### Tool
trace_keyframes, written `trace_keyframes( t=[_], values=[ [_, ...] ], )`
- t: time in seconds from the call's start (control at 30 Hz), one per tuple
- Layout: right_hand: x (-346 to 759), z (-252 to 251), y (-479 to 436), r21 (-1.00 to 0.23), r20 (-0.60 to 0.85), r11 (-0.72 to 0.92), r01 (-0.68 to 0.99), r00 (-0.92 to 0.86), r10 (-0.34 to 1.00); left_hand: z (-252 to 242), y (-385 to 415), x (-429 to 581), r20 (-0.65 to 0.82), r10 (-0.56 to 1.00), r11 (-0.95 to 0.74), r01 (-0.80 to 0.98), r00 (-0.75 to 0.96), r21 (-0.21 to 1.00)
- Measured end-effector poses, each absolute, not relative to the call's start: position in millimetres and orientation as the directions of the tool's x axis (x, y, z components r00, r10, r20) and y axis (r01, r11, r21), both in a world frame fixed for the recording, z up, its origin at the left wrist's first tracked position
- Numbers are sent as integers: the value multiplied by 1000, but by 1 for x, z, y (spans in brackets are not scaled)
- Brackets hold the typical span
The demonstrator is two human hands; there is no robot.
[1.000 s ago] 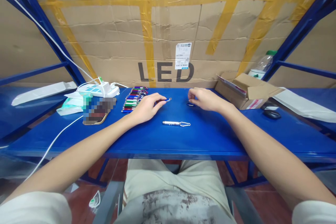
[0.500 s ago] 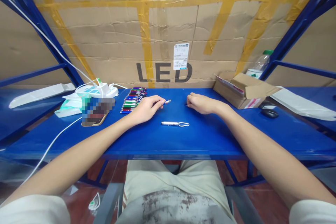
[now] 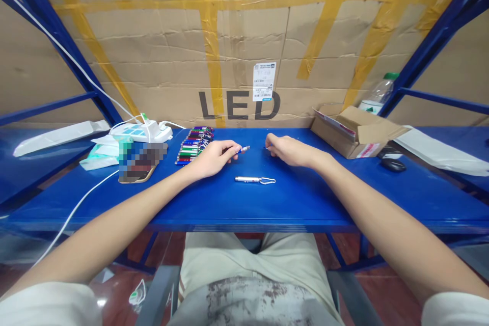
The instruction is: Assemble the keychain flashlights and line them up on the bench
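Note:
My left hand [image 3: 216, 159] is closed, thumb and fingers pinching a small penlight [image 3: 244, 149]; only its silver end and a bit of coloured body stick out to the right. Across a short gap, my right hand [image 3: 288, 151] has its fingertips pressed together around a tiny dark piece too small to name. Nearer to me on the blue table [image 3: 214, 204] lies a silver penlight [image 3: 247, 180] with a carabiner clip at its right end. Just left of my left hand is a row of several coloured penlights [image 3: 188, 148] with clips.
At the left are a phone [image 3: 143, 165], a power strip [image 3: 153, 132] and a face mask [image 3: 101, 155]. On the right stand an open cardboard box [image 3: 355, 132], a black mouse [image 3: 392, 164] and a bottle [image 3: 382, 91]. A large cardboard sheet [image 3: 168, 71] closes off the back.
My right hand has moved slightly left, bringing its fingertips closer to the penlight in my left hand. My left hand has stayed almost still.

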State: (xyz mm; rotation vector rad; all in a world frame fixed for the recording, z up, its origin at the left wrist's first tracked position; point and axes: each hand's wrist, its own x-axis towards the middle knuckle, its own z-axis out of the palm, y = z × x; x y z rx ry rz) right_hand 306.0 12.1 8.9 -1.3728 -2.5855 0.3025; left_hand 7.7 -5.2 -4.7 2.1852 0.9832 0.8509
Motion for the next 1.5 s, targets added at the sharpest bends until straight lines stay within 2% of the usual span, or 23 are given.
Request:
trace_keyframes(
  t=[0.17, 0.5, 0.7, 0.93, 1.17, 1.37, 1.5],
  values=[
    [301, 13, 7, -213, 90, 488, 846, -481, 872, -4, -6, 8, 301, 799, -549, 426, 521, 719],
    [302, 10, 12, -114, 132, 613, 782, -599, 790, -5, -5, 7, 283, 801, -536, 421, 528, 732],
    [303, 14, 10, -73, 128, 590, 804, -579, 805, -8, -1, 6, 283, 795, -549, 439, 537, 711],
    [299, 13, 8, -49, 152, 611, 790, -599, 786, -13, 3, 6, 230, 796, -502, 399, 560, 767],
    [297, 13, 5, -103, 216, 653, 751, -624, 751, -18, 7, 6, 217, 810, -459, 357, 545, 814],
    [292, 14, 4, -228, 233, 680, 697, -639, 733, -20, 9, 5, 227, 828, -430, 323, 513, 843],
    [292, 7, 10, -191, 279, 731, 655, -678, 680, -17, 9, 3, 220, 824, -442, 351, 521, 825]
  ],
)
